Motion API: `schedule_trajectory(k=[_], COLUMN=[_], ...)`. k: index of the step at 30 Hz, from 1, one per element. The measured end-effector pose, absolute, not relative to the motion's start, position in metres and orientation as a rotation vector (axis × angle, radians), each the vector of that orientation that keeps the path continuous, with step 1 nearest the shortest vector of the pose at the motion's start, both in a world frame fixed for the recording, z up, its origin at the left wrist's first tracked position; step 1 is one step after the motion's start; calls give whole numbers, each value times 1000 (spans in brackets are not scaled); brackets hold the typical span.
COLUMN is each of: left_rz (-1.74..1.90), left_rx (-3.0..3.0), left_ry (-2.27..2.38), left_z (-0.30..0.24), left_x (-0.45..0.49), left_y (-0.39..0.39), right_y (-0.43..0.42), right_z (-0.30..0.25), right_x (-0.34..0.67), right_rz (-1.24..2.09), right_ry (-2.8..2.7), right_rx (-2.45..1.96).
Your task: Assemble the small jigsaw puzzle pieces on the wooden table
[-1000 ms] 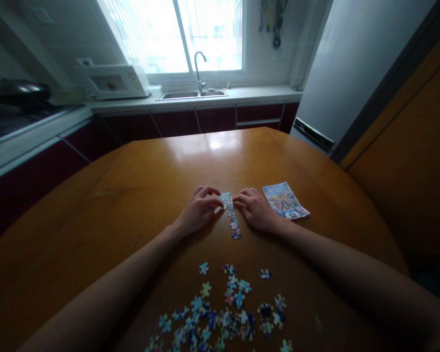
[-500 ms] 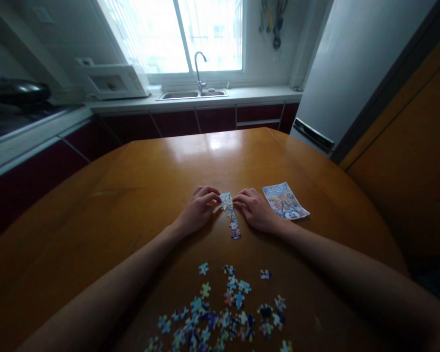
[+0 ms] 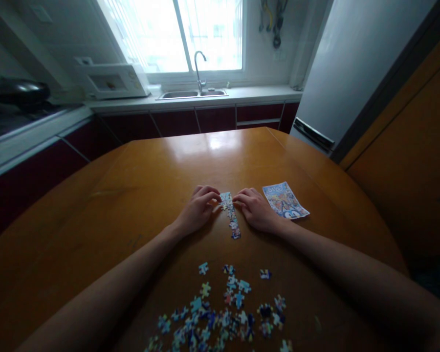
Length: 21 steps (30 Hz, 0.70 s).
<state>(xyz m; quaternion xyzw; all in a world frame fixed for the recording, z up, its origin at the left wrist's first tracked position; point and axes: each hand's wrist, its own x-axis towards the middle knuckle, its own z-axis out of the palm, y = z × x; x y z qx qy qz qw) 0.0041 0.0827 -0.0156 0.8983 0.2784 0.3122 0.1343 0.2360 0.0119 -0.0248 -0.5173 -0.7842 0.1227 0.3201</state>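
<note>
A narrow strip of joined jigsaw pieces (image 3: pixel 231 213) lies flat on the wooden table, pale blue at its far end and more mixed in colour nearer me. My left hand (image 3: pixel 199 208) rests at the strip's upper left, its bent fingertips at the edge. From the other side, my right hand (image 3: pixel 254 208) has its curled fingers against the upper right edge. Between them the two hands hold the far end of the strip. Both thumbs are partly hidden. Closer to me is a pile of loose jigsaw pieces (image 3: pixel 209 325), several scattered apart from it.
A colourful picture sheet (image 3: pixel 285 200) lies just right of my right hand. The big table (image 3: pixel 139 171) has angled corners. Beyond it are a counter with a sink (image 3: pixel 181 95), a microwave (image 3: pixel 110 82) and a pan (image 3: pixel 18 90); a fridge (image 3: pixel 352 63) stands at right.
</note>
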Motion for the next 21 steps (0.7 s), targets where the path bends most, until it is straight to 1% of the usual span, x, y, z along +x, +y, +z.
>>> schedule_trajectory(k=[21], left_rz=[905], left_rx=[2592], left_ry=[798], left_z=[-18], left_x=[4], left_y=[84], right_y=[12], right_z=[-25], right_x=[235], right_rz=[320], right_ry=[-2056], right_rx=[-1349])
